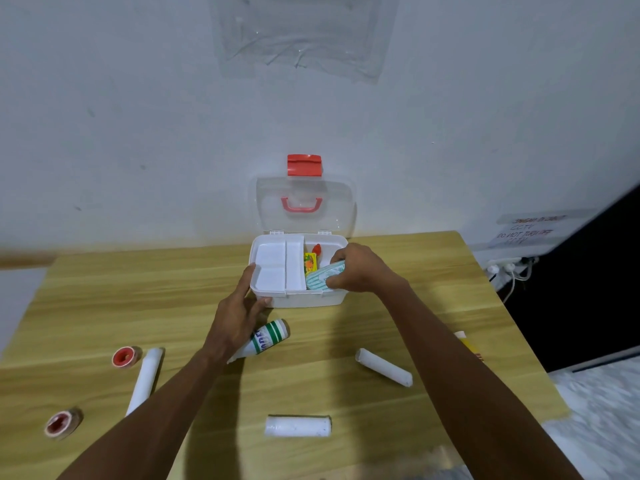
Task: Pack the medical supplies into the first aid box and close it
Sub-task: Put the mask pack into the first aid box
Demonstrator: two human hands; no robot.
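The white plastic first aid box (298,299) sits at the far middle of the pale wooden table (104,306), its clear lid with the red latch (304,202) standing open. The right hand (360,268) has its grip closed around a green-striped soft packet (320,279), holding it in the box's right compartment. The left hand (239,306) rests with a wide, loose grip against the box's near left corner. A white bottle with green bands (268,339) lies just behind that hand, with white gauze rolls (384,367) scattered nearer.
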